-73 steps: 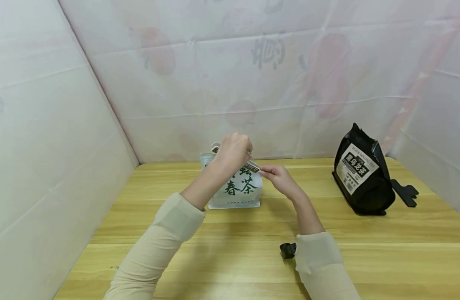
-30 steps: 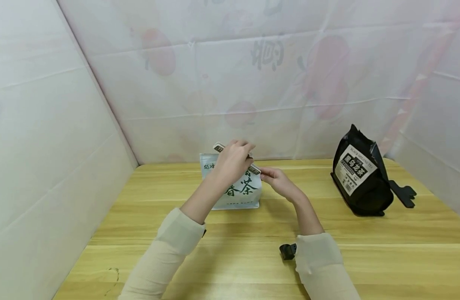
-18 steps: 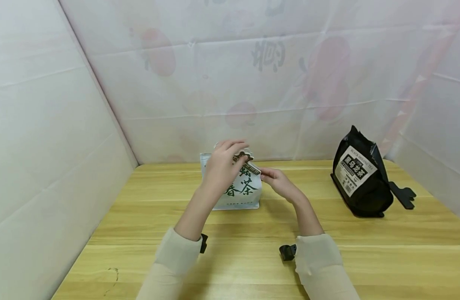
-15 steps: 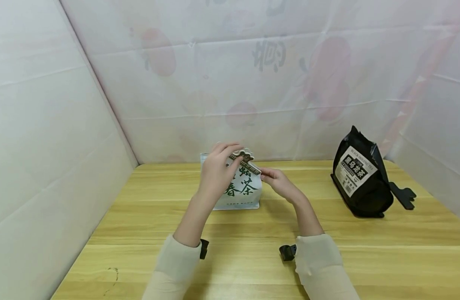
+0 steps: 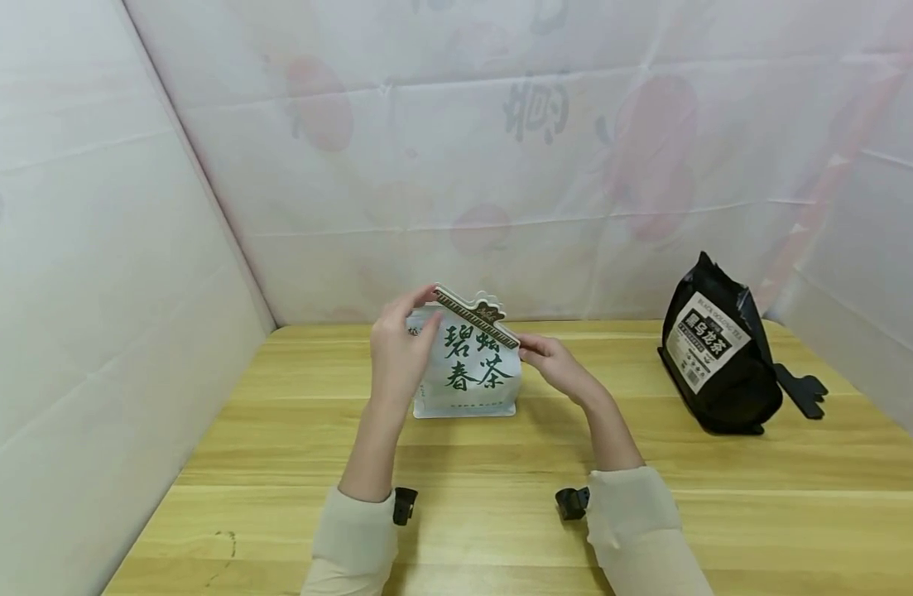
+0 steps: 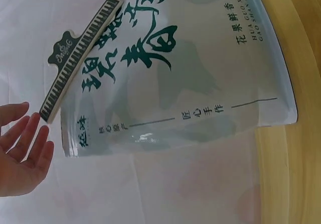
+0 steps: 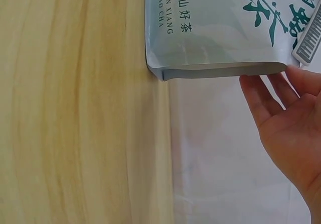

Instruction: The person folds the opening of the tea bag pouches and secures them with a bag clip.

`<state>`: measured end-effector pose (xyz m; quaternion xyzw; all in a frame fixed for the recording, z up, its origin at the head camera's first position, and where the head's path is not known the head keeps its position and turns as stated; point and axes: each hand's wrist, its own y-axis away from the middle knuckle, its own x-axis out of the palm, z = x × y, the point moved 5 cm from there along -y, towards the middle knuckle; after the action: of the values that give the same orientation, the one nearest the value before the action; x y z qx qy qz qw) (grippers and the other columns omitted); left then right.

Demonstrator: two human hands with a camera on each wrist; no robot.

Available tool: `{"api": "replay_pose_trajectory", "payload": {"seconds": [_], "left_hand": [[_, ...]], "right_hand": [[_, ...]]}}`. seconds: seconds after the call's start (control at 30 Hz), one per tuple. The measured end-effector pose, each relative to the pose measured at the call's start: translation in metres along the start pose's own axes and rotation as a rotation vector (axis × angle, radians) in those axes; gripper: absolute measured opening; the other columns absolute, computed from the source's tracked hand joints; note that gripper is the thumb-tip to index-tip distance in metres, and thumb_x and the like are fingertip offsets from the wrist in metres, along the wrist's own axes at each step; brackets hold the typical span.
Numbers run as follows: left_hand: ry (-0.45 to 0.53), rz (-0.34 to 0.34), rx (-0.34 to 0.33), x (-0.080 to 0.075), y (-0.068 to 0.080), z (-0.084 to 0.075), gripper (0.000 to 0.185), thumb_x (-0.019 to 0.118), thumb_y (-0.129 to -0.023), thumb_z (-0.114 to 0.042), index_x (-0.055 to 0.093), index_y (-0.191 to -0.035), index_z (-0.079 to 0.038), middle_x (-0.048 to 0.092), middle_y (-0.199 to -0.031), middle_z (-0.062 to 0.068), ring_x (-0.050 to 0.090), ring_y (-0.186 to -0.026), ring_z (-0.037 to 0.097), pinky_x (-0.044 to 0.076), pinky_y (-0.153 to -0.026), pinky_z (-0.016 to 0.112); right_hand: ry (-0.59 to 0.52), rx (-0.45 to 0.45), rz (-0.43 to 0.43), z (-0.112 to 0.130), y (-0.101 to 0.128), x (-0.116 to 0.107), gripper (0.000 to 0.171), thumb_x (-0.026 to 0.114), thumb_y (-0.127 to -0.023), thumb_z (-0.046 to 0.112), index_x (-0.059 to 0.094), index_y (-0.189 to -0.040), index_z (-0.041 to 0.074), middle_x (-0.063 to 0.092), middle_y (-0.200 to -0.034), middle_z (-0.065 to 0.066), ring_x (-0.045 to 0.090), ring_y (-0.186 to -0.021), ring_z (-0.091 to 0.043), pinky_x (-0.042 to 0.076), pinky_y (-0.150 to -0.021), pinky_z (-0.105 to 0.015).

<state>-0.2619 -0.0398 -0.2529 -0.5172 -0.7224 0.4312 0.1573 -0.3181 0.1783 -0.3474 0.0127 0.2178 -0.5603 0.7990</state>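
A pale tea bag (image 5: 467, 381) with green characters stands upright on the table. A long clip (image 6: 75, 58) with a piano-key pattern lies slanted across its top, high end at left. My left hand (image 5: 400, 356) is at the clip's upper left end; in the left wrist view this hand (image 6: 22, 156) has its fingers spread, a fingertip touching or nearly touching the clip's tip. My right hand (image 5: 556, 364) pinches the bag's right edge just below the clip's lower end; in the right wrist view the fingers (image 7: 256, 96) meet the side fold.
A black tea bag (image 5: 713, 356) stands at the right of the wooden table (image 5: 277, 463), with a black hand-shaped object (image 5: 802, 389) sticking out beside it. A pale printed cloth (image 5: 396, 182) hangs behind. Small black wrist cameras are on both wrists.
My left hand has let go of the clip's middle and moved left to its end, uncovering the clip and the bag's characters. The right hand has stayed at the bag's right edge.
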Motion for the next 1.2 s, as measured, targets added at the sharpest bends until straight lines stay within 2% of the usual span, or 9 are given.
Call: {"api": "replay_pose_trajectory", "payload": {"seconds": [0.17, 0.27, 0.4, 0.5, 0.7, 0.83, 0.93, 1.1, 1.2], "left_hand": [[0.012, -0.091, -0.106, -0.014, -0.002, 0.016, 0.027, 0.068, -0.08, 0.001, 0.065, -0.107, 0.0, 0.066, -0.096, 0.008, 0.056, -0.094, 0.02, 0.043, -0.084, 0.033], [0.038, -0.08, -0.233, -0.019, -0.002, 0.03, 0.026, 0.065, -0.084, -0.004, 0.063, -0.109, 0.0, 0.064, -0.099, 0.009, 0.056, -0.095, 0.02, 0.044, -0.084, 0.033], [0.011, 0.093, -0.443, -0.018, 0.002, 0.049, 0.038, 0.062, -0.088, -0.017, 0.054, -0.121, 0.001, 0.058, -0.113, 0.013, 0.054, -0.102, 0.026, 0.043, -0.087, 0.037], [-0.061, 0.272, -0.539, -0.015, 0.007, 0.06, 0.051, 0.059, -0.09, -0.029, 0.046, -0.129, 0.001, 0.051, -0.124, 0.015, 0.051, -0.108, 0.03, 0.042, -0.089, 0.042], [-0.098, 0.571, -0.57, -0.007, 0.016, 0.07, 0.056, 0.056, -0.091, -0.034, 0.041, -0.132, 0.002, 0.046, -0.129, 0.019, 0.05, -0.11, 0.034, 0.043, -0.086, 0.047], [-0.036, 0.719, -0.591, 0.001, 0.026, 0.077, 0.055, 0.06, -0.09, -0.026, 0.04, -0.133, 0.001, 0.046, -0.129, 0.02, 0.051, -0.107, 0.034, 0.046, -0.082, 0.045], [0.058, 0.777, -0.603, 0.007, 0.032, 0.082, 0.052, 0.063, -0.088, -0.02, 0.04, -0.131, -0.001, 0.048, -0.127, 0.018, 0.05, -0.109, 0.033, 0.048, -0.079, 0.046], [0.178, 0.817, -0.621, 0.015, 0.04, 0.09, 0.044, 0.062, -0.088, -0.013, 0.043, -0.126, -0.004, 0.052, -0.121, 0.014, 0.049, -0.111, 0.032, 0.047, -0.077, 0.049], [0.211, 0.819, -0.66, 0.017, 0.045, 0.095, 0.043, 0.062, -0.088, -0.01, 0.044, -0.126, -0.004, 0.053, -0.119, 0.014, 0.051, -0.109, 0.032, 0.048, -0.077, 0.05]], "right_hand": [[0.004, 0.001, 0.004, -0.001, 0.0, 0.0, 0.035, 0.039, -0.094, -0.002, 0.042, -0.126, -0.017, 0.048, -0.124, -0.03, 0.045, -0.115, -0.039, 0.033, -0.097, -0.046], [0.003, 0.0, 0.006, 0.0, 0.0, 0.0, 0.034, 0.039, -0.095, -0.002, 0.042, -0.125, -0.017, 0.048, -0.123, -0.03, 0.045, -0.115, -0.04, 0.033, -0.097, -0.046], [0.011, -0.001, 0.008, 0.002, 0.001, 0.0, 0.034, 0.039, -0.095, -0.001, 0.042, -0.125, -0.018, 0.048, -0.123, -0.03, 0.045, -0.115, -0.04, 0.033, -0.097, -0.047], [0.032, 0.009, 0.017, 0.001, 0.001, 0.0, 0.036, 0.039, -0.095, 0.0, 0.041, -0.127, -0.016, 0.048, -0.123, -0.03, 0.045, -0.115, -0.039, 0.032, -0.098, -0.047], [0.076, 0.05, 0.065, -0.002, 0.003, 0.001, 0.046, 0.049, -0.093, 0.006, 0.037, -0.134, -0.009, 0.048, -0.125, -0.026, 0.044, -0.117, -0.039, 0.036, -0.095, -0.047], [0.066, 0.054, 0.102, -0.002, 0.004, 0.004, 0.052, 0.055, -0.091, 0.01, 0.034, -0.136, -0.006, 0.046, -0.126, -0.025, 0.043, -0.117, -0.042, 0.039, -0.092, -0.045], [0.079, 0.072, 0.123, -0.003, 0.005, 0.006, 0.058, 0.06, -0.09, 0.014, 0.032, -0.137, -0.005, 0.042, -0.13, -0.025, 0.042, -0.117, -0.044, 0.04, -0.091, -0.046], [0.159, 0.18, 0.173, -0.009, 0.01, 0.007, 0.07, 0.064, -0.086, 0.022, 0.025, -0.14, -0.003, 0.035, -0.134, -0.027, 0.036, -0.121, -0.042, 0.038, -0.092, -0.049], [0.15, 0.258, 0.208, -0.016, 0.013, 0.009, 0.068, 0.065, -0.085, 0.019, 0.027, -0.136, -0.006, 0.041, -0.128, -0.027, 0.044, -0.115, -0.038, 0.043, -0.088, -0.046]]}}
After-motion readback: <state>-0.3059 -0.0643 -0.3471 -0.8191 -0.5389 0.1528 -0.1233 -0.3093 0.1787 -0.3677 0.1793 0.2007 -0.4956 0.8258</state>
